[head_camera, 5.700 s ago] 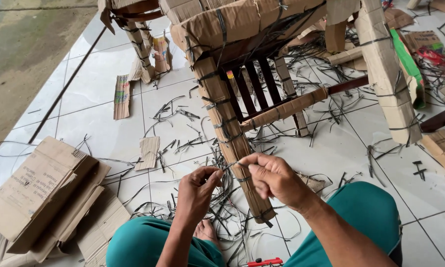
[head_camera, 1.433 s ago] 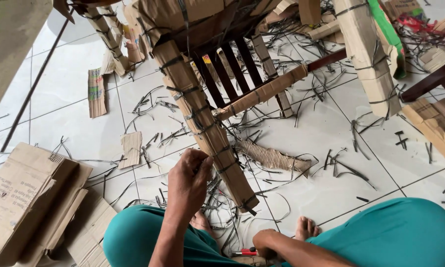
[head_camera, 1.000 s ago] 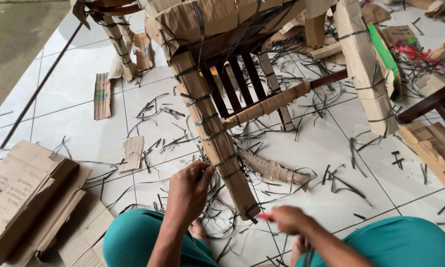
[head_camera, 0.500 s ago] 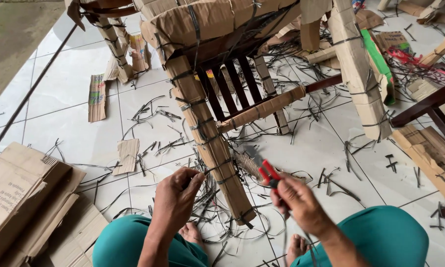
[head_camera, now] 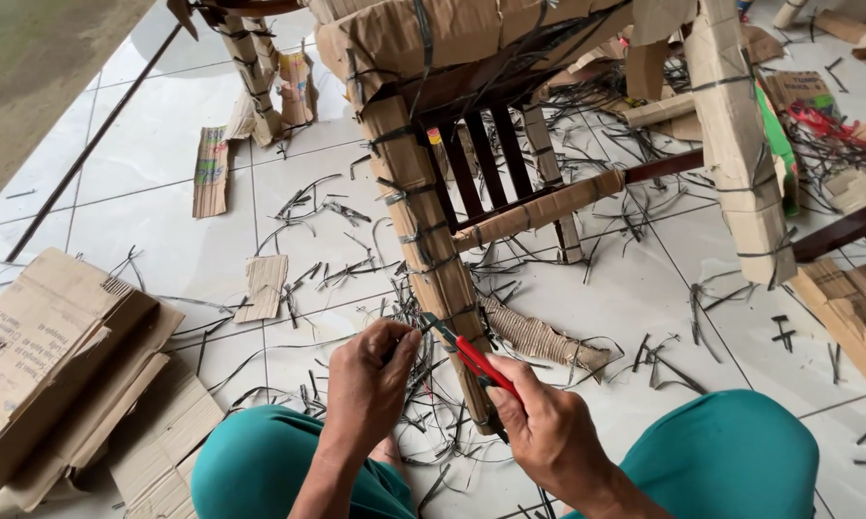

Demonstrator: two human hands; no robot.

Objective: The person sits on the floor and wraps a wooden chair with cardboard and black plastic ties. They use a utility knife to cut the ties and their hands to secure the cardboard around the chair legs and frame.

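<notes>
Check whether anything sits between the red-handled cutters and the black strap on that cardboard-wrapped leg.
Nothing visible does. The right hand holds the red-handled cutters with the tip already at the cardboard-wrapped leg. The left hand is beside the tip, pinching a black strap. Loose strap offcuts lie only on the floor around.

Even soft daylight, faint shadows, mild sheen on pale tiles, sharp focus, slight wide-angle stretch

Chair leg [head_camera: 423, 231]: matt corrugated cardboard wrap, black plastic strapping. Slats [head_camera: 481, 159]: dark glossy wood. Cutter [head_camera: 481, 365]: red plastic handles. Floor [head_camera: 164, 173]: glossy white tile.
</notes>
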